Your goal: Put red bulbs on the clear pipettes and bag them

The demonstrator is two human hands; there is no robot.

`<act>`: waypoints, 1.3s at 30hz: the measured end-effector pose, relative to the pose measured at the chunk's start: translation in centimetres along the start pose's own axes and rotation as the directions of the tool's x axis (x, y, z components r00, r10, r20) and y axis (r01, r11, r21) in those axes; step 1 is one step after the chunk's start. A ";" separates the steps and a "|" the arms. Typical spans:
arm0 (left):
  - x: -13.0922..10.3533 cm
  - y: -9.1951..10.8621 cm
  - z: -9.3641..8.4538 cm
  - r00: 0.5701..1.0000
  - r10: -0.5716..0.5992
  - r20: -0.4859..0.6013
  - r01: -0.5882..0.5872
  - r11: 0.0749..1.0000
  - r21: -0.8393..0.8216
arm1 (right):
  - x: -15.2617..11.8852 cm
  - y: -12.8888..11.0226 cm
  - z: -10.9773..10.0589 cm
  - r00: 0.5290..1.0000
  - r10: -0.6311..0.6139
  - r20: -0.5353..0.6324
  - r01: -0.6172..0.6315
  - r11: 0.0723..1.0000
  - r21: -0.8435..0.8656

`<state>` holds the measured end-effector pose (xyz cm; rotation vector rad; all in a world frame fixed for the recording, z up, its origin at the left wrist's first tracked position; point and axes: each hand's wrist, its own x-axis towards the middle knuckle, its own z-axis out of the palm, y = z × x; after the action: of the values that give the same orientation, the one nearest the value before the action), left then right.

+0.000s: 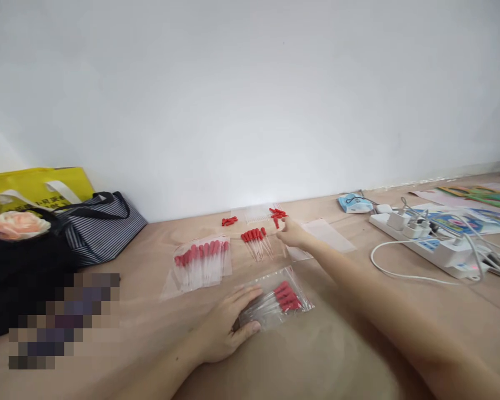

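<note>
My left hand (pixel 233 325) lies with its fingers apart over the left end of a clear zip bag (pixel 275 300) holding several red-capped clear droppers. My right hand (pixel 290 233) reaches forward, fingers bent together beside a small red bulb (pixel 276 223); whether it grips anything is too small to tell. Left of it, several red-capped droppers (pixel 256 239) lie fanned out on the table. Two small groups of loose red bulbs (pixel 229 221) sit farther back. Filled bags of red-capped droppers (pixel 202 261) overlap at the left.
Flat clear bags (pixel 327 236) lie right of my right hand. A white power strip (pixel 429 244) with plugs and cables stands at the right, near a blue packet (pixel 354 204). Striped (pixel 104 228) and yellow bags (pixel 37 186) stand at the left. A wall (pixel 250 100) rises behind the table.
</note>
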<state>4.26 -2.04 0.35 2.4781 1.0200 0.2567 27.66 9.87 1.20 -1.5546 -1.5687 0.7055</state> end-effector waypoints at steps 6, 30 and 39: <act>0.2 0.2 -0.2 1.000 0.030 -0.010 -0.030 0.999 0.013 | -7.6 3.6 -4.3 0.995 0.094 -0.042 -0.067 0.902 0.426; 0.3 0.1 -0.1 0.998 0.062 -0.022 -0.062 0.998 -0.004 | -11.5 2.8 -0.2 0.979 -0.016 0.201 -0.119 0.759 0.640; 0.4 0.1 -0.3 0.999 0.052 0.010 -0.052 0.998 0.025 | -10.7 3.2 0.3 0.938 0.059 0.342 -0.280 0.711 0.645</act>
<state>4.55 -1.76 0.64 2.5285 0.9621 0.2500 28.28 -0.35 -3.28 -1.0503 -1.1400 1.4989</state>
